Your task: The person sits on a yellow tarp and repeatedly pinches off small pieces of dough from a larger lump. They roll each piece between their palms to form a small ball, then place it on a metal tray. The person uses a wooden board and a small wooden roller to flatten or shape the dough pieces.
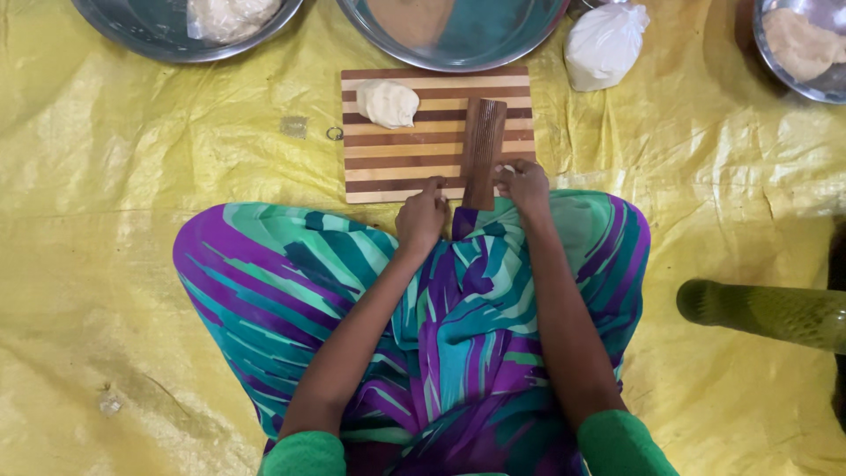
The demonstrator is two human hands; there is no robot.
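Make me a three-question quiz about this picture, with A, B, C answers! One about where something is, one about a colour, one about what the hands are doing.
1. Where is the dough ball?
A. on the striped board
B. in a bowl
C. on the lap

2. What colour is the floor sheet?
A. blue
B. yellow
C. red

3. What is the ridged wooden paddle doing?
A. standing upright
B. hanging
C. lying flat on the board

Answers:
A, the ball sits at the board's far left corner.
B, the sheet is yellow all round.
C, it lies flat between the left hand and right hand.
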